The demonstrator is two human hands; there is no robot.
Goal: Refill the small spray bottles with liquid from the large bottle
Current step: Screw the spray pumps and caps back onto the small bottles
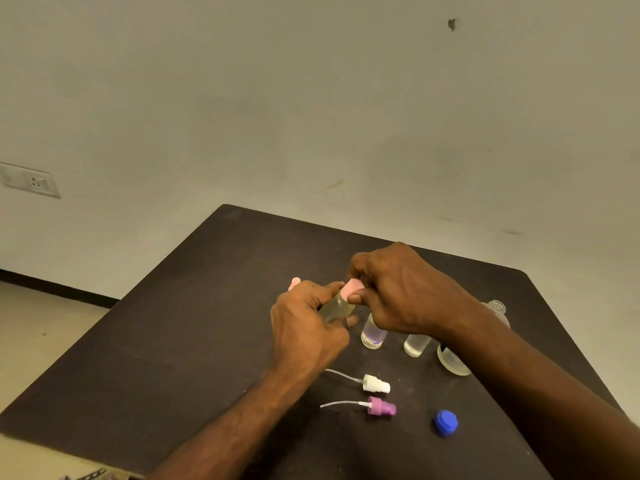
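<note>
Fingers of the left hand (304, 327) clamp a small yellowish plastic spray bottle (337, 306); the right hand (394, 289) pinches its pink cap (351, 288). Light, probably slippery: grip the body.

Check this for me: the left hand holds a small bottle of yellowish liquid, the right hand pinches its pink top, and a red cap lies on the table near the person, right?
Not quite: the cap lying on the table is blue, not red, as the head view shows. The left hand does hold the small bottle of yellowish liquid, and the right hand pinches its pink top.

Dark table (180, 341), off-white wall (311, 98) w/ socket (29, 180), beige floor (38, 327).
</note>
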